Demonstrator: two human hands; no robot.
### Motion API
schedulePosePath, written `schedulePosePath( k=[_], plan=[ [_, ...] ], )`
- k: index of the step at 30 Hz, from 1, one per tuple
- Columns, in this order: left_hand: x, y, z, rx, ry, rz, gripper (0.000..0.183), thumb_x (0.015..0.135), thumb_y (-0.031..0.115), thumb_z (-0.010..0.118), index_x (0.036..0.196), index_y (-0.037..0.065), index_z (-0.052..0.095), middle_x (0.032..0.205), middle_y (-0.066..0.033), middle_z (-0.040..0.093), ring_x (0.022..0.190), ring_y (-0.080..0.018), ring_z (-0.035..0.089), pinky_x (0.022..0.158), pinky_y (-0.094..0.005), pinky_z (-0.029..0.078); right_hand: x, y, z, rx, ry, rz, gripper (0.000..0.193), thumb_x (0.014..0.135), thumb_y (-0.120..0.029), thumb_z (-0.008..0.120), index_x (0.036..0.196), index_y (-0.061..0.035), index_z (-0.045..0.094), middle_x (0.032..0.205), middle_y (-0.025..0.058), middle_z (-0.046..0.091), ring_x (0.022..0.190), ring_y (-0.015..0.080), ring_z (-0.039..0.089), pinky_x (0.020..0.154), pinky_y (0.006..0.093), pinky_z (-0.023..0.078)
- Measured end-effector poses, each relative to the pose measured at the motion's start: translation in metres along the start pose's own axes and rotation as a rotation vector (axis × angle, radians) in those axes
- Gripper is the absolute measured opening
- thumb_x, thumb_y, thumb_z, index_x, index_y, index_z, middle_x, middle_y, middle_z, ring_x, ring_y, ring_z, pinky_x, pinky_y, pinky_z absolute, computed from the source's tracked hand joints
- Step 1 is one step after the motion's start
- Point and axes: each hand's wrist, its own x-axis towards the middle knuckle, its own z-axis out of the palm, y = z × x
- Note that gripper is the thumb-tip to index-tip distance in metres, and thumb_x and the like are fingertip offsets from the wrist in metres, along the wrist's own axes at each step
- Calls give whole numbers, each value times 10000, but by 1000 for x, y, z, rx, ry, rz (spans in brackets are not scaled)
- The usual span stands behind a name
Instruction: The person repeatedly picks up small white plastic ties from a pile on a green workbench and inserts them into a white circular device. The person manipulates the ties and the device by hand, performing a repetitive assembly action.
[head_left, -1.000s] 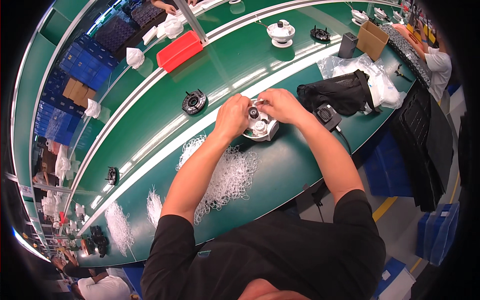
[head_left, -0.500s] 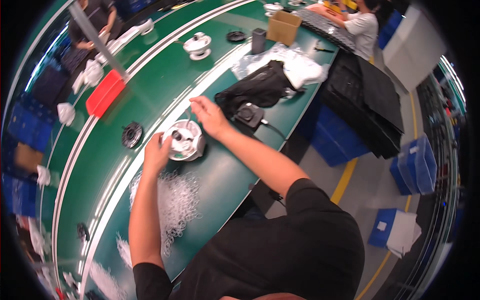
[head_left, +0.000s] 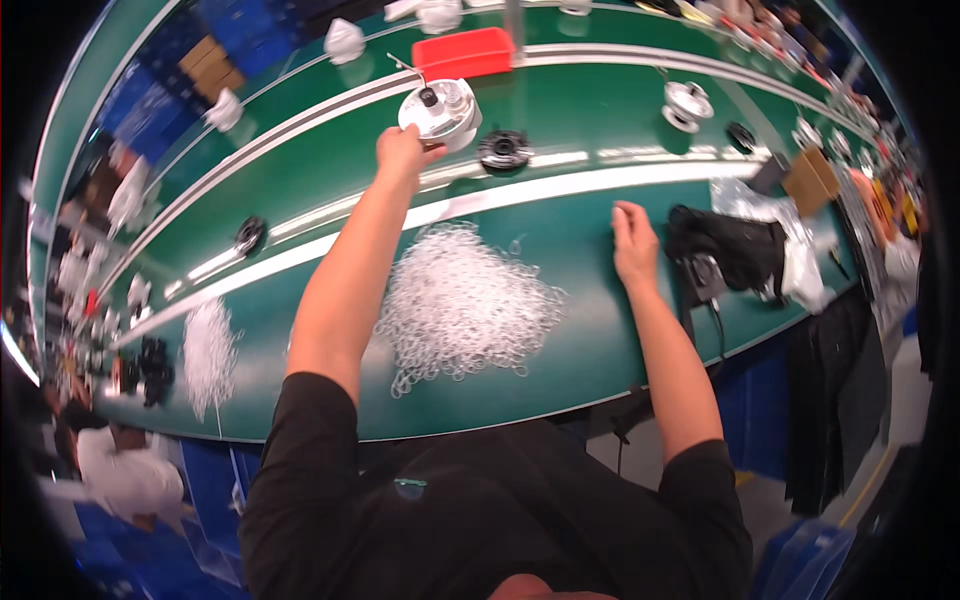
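Held out over the green conveyor is a white dome camera, a round open housing with a small black cylinder inside and a thin cable sticking up. My left hand grips its near edge, thumb toward the right. Just right of it, a black ring-shaped part lies on the belt. My right hand hovers at the right of the green worktable, fingers loosely stretched, nothing visible in them. Between my forearms spreads a large heap of white rings.
Beyond the camera sits a red bin. Black cloth, a black device with a cable, and a cardboard box are to the right. Another white camera stands on the conveyor. A smaller white heap lies left.
My view has swung left. My left hand has carried the white camera from the worktable out over the conveyor, toward the red bin. My right hand has come away from the camera.
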Motion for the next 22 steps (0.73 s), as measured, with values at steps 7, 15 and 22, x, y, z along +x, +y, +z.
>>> schedulePosePath(
  k=[7,15,22],
  plan=[
    [54,-54,-62,-102,381,-111,215,890,26,551,1028,-121,625,943,-221,678,645,-307,710,477,-383,595,10,30,6,-22,-63,-10,264,999,-260,607,1073,-15,670,887,44,653,809,128,593,779,276,495],
    [27,2,-78,559,644,-61,618,835,262,762,1285,-56,484,1208,-225,643,1010,-338,702,834,-393,600,16,42,-4,-25,-99,-90,261,1008,-258,603,1027,-3,655,796,3,593,681,73,499,596,233,406],
    [-1,214,-121,858,588,229,655,775,191,761,1302,-98,500,1278,-242,606,1131,-345,653,931,-387,552,34,36,22,-105,-200,-237,331,1026,-294,569,1074,28,630,897,52,611,793,137,547,737,284,465]
  ],
)
